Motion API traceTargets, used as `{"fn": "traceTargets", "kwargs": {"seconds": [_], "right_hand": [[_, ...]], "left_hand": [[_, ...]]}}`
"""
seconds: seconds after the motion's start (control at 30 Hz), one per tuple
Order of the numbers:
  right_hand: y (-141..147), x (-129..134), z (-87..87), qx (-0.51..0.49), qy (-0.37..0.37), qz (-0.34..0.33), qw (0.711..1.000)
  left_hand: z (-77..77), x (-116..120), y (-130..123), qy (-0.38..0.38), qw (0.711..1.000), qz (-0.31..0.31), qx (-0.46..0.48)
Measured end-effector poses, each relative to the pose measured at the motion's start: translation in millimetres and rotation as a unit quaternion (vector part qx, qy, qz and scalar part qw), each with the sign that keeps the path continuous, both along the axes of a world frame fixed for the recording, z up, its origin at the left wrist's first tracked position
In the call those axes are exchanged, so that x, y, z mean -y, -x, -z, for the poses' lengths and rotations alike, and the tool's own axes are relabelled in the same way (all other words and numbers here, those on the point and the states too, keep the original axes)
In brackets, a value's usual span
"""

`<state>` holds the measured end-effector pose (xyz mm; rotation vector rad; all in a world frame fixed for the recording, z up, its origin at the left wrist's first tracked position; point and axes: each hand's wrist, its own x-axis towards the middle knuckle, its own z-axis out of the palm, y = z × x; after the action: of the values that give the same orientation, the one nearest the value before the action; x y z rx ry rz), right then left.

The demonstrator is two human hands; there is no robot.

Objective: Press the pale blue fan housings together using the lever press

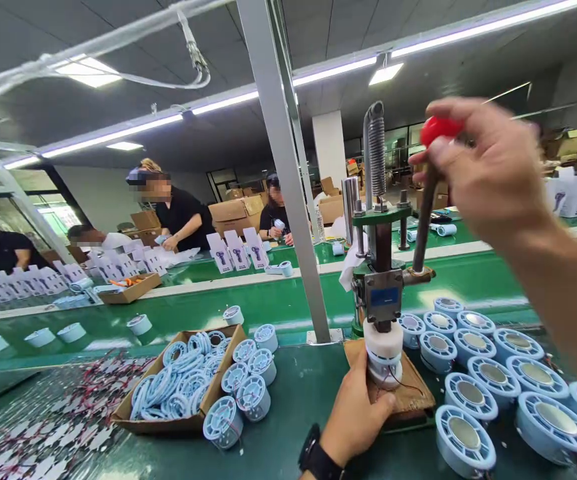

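A small hand press (382, 267) stands on a wooden base (411, 393) in front of me. My right hand (488, 167) grips the red knob (438, 128) at the top of the press lever. My left hand (356, 413), with a black watch on the wrist, holds a round white and light-blue part (384, 357) under the press ram. A thin wire trails from the part across the wood.
Several light-blue round parts (488, 380) sit to the right. A cardboard box (178, 390) of blue rings and more parts lies at left. A grey post (288, 180) stands mid-table. Other people work across the green conveyor (248, 307).
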<state>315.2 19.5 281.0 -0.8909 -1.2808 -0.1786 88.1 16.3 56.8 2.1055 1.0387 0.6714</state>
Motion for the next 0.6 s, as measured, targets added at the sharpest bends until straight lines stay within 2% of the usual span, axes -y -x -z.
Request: {"fn": "traceTargets", "kwargs": {"seconds": [0.03,0.07,0.1,0.17,0.23,0.3,0.37,0.4,0.47,0.6], "right_hand": [[3.9,-5.7,4.7,0.001,0.021,-0.013,1.0],[9.9,-7.6,16.8,-0.012,0.031,-0.022,0.999],[18.1,-5.7,36.0,-0.044,0.027,-0.025,0.998],[41.9,6.6,90.4,-0.118,0.019,-0.02,0.993],[72.4,21.2,153.0,-0.163,0.055,0.008,0.985],[102.6,28.0,208.0,-0.155,0.17,0.053,0.972],[125.0,24.0,245.4,-0.128,0.257,0.08,0.955],[132.2,19.4,256.9,-0.121,0.282,0.088,0.948],[139.0,9.4,268.6,-0.124,0.299,0.102,0.941],[136.0,-1.3,275.2,-0.119,0.275,0.155,0.941]], "left_hand": [[-6.8,-3.7,10.7,-0.011,0.999,-0.007,-0.032],[-14.5,-10.9,22.9,-0.026,0.997,-0.025,-0.067],[-22.7,-21.6,36.3,-0.043,0.993,-0.052,-0.101],[-39.3,-52.2,64.5,-0.082,0.975,-0.121,-0.168],[-52.9,-89.0,91.2,-0.11,0.949,-0.18,-0.236],[-60.4,-122.5,113.1,-0.111,0.92,-0.215,-0.309],[-61.2,-145.7,128.9,-0.088,0.897,-0.216,-0.376],[-59.5,-152.9,134.5,-0.073,0.888,-0.209,-0.404],[-54.2,-160.6,142.1,-0.049,0.872,-0.195,-0.446],[-53.0,-171.7,149.3,-0.053,0.852,-0.207,-0.478]]}}
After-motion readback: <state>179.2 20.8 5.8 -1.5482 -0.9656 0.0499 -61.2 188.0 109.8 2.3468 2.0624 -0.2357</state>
